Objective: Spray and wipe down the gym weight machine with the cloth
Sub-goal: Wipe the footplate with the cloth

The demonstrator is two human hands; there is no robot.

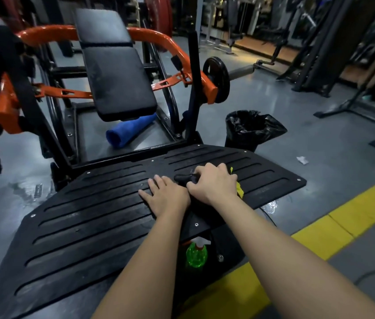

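The weight machine has a black ribbed footplate [94, 217] in front of me, a black padded seat [115, 74] and orange frame arms [158, 39] behind it. My left hand [167, 195] lies flat on the footplate with straight fingers. Just right of it, my right hand [213, 183] has curled fingers over a yellow cloth [239, 191] that peeks out at its right side, pressing it on the plate beside a black handle [183, 178]. A green spray bottle [196, 253] with a white trigger stands under the plate's near edge, between my forearms.
A rolled blue mat [126, 132] lies under the seat. A bin lined with a black bag [248, 128] stands right of the machine. A weight plate [217, 79] hangs on the orange arm. A yellow floor stripe [333, 229] runs along the right; other machines stand behind.
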